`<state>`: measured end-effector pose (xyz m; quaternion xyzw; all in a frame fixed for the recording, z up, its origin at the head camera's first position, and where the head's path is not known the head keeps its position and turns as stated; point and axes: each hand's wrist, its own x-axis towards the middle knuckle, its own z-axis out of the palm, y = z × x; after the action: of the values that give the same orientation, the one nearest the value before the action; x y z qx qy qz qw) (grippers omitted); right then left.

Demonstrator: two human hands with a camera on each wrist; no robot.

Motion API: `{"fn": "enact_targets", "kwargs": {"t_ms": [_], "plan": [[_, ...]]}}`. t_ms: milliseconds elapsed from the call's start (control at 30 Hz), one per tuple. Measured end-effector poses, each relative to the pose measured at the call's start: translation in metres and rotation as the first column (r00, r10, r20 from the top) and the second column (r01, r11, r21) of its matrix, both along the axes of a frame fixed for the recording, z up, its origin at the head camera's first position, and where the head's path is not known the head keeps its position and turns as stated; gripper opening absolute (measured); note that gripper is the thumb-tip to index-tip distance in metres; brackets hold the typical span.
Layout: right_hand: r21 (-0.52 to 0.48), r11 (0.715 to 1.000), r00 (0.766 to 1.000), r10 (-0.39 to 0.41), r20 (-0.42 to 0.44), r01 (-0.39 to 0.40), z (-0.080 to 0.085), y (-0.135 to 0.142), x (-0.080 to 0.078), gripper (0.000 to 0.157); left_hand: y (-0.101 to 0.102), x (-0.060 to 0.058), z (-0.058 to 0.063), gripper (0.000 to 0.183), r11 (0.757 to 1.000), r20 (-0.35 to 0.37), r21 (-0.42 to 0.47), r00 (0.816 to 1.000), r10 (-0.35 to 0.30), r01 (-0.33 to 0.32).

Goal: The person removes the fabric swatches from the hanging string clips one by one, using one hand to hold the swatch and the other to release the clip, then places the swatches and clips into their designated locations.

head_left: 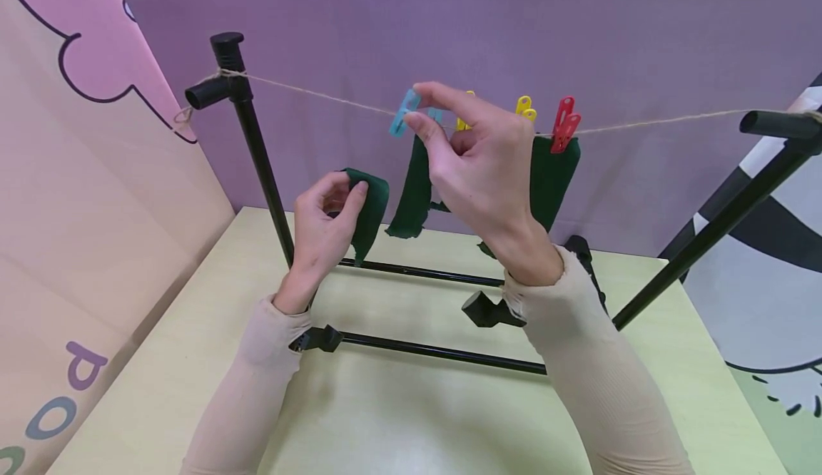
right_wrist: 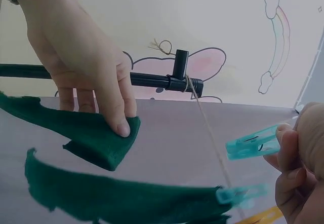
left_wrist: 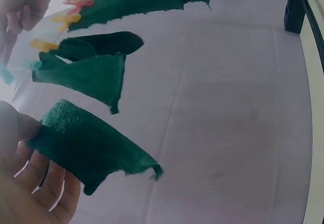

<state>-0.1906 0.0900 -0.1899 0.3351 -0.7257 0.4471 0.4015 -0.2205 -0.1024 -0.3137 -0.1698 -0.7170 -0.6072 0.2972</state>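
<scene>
My left hand point(head_left: 324, 222) pinches a dark green piece of cloth point(left_wrist: 91, 143) between thumb and fingers, and the cloth hangs below the twine. In my right hand point(head_left: 484, 161), thumb and fingertips hold a light blue clothespin point(right_wrist: 253, 142) by its handle end. The clothespin's tip is close to the twine point(head_left: 321, 95); whether it touches I cannot tell. Farther along, green cloth pieces point(head_left: 414, 190) hang from the twine, held by another blue clothespin point(right_wrist: 242, 194), yellow clothespins point(head_left: 524, 106) and a red clothespin point(head_left: 565, 127). My right hand partly hides them in the head view.
A black tube frame carries the twine between its left post point(head_left: 257, 154) and right post point(head_left: 713, 236). Its lower bars point(head_left: 443, 351) cross above the pale table point(head_left: 398, 425). Behind stands a purple backdrop point(head_left: 449, 26), with printed panels at both sides.
</scene>
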Motion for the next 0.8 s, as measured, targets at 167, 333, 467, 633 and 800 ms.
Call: {"fn": "enact_targets", "kwargs": {"t_ms": [167,333,467,633,800], "plan": [[0.028,0.999,1.0,-0.023,0.011,0.022,-0.005,0.002,0.001,0.027,0.0,0.001,-0.001,0.017,1.0,0.007,-0.003,1.0,0.003,-0.003],[0.046,0.999,1.0,-0.019,0.014,0.018,-0.01,0.003,0.0,0.027,-0.001,0.002,-0.002,0.016,1.0,0.012,-0.007,1.0,0.001,-0.001],[0.057,0.998,1.0,-0.004,0.015,0.003,-0.013,0.004,0.0,0.027,0.0,0.002,-0.002,0.016,1.0,0.018,-0.012,1.0,0.003,-0.003],[0.058,0.998,0.999,-0.014,0.03,0.013,-0.018,0.008,0.001,0.032,0.0,0.003,-0.003,0.015,1.0,0.021,-0.026,1.0,0.002,-0.001],[0.079,0.997,0.999,-0.014,0.05,0.01,-0.024,0.013,0.002,0.033,-0.001,0.005,-0.004,0.014,0.999,0.029,-0.033,1.0,-0.005,0.006]]}}
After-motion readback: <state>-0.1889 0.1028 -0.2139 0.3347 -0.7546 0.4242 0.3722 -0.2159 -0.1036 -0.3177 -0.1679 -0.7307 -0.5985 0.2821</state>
